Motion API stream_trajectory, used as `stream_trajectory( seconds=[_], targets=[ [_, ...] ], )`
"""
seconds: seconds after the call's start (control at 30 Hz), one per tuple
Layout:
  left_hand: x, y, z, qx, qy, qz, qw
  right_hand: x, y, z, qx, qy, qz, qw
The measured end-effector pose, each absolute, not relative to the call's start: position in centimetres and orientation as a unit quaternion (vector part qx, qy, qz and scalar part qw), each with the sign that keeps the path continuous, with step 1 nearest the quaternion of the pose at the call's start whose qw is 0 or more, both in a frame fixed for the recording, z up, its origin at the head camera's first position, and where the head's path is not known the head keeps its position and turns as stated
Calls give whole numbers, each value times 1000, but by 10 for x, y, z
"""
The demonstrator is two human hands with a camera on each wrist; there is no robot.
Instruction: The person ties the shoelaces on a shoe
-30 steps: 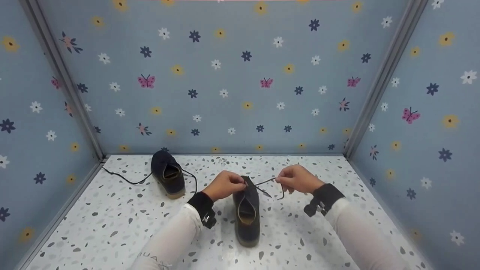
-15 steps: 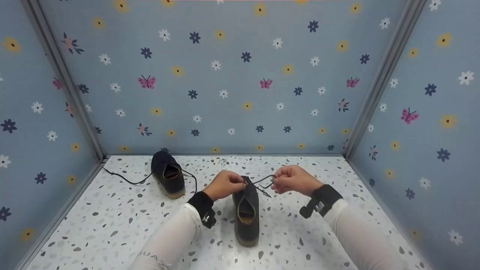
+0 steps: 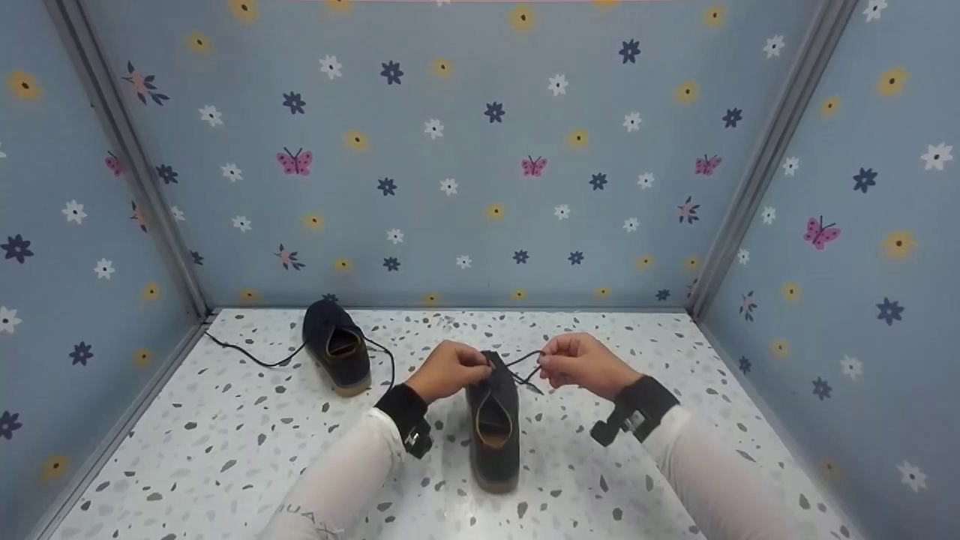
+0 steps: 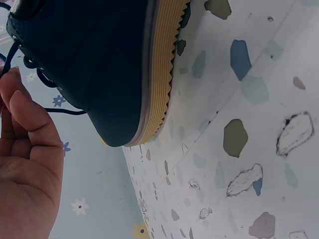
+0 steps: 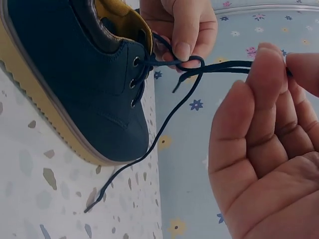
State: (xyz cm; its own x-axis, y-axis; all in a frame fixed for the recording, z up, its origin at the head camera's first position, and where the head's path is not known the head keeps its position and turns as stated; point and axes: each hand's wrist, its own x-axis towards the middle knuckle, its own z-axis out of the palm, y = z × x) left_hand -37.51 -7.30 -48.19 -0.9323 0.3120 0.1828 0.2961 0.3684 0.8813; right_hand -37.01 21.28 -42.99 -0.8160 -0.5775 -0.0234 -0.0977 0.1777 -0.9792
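Observation:
A dark blue shoe (image 3: 495, 435) with a tan sole stands on the speckled surface, toe pointing away. Over its laced front, my left hand (image 3: 450, 369) pinches a dark shoelace (image 4: 11, 56) close to the eyelets. To the right of the shoe, my right hand (image 3: 589, 361) pinches two side-by-side strands of shoelace (image 5: 224, 65) between thumb and fingers. These strands run to a crossing by the left fingertips (image 5: 183, 50). From that crossing one loose lace end (image 5: 117, 174) hangs past the toe, and a short tip sticks out nearby.
A second dark shoe (image 3: 336, 349) stands at the back left, its laces (image 3: 259, 360) trailing to both sides. Flowered blue panels (image 3: 480, 150) close off the back and both sides of the white speckled surface (image 3: 225, 450).
My right hand has moved left toward the shoe. The lace end that hung below it is gathered up, and the lace now forms a narrow loop. My left hand stays in place.

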Motion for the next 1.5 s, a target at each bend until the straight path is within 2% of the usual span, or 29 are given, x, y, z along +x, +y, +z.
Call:
stream_trajectory(
  seconds=[0.43, 1.07, 1.5],
  targets=[
    [-375, -73, -485, 185, 822, 538, -3, -361, 203, -439, -228, 659, -684, 214],
    [-373, -70, -490, 171, 812, 558, -15, -351, 187, -454, -201, 674, -691, 169],
    [-372, -70, -485, 167, 820, 547, -26, -345, 170, -457, -222, 742, -629, 68]
  ],
)
